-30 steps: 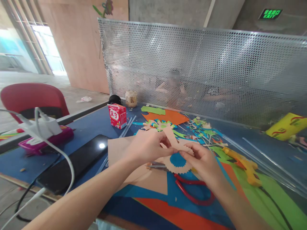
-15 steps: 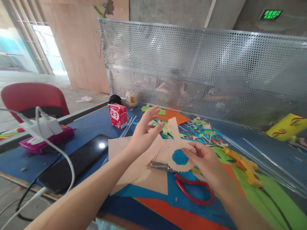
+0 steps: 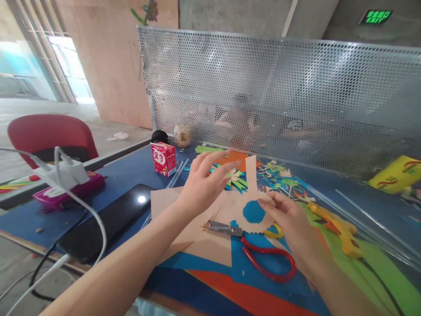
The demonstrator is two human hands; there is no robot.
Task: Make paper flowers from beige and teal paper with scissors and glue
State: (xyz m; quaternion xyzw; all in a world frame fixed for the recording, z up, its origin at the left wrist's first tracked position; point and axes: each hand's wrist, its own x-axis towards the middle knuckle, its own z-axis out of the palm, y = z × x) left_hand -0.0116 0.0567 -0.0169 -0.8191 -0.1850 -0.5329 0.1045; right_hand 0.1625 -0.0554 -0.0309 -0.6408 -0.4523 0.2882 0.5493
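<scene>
A perforated metal screen (image 3: 279,96) backs the blue counter (image 3: 131,171). Plywood wall (image 3: 112,61) and bright windows (image 3: 70,66) stand left, near a red chair (image 3: 49,136); a green exit sign (image 3: 376,16) glows overhead.

Both forearms were bare, no sleeves in frame. Left hand (image 3: 200,186) and right hand (image 3: 291,219): no gloves, rings or watch seen.
</scene>
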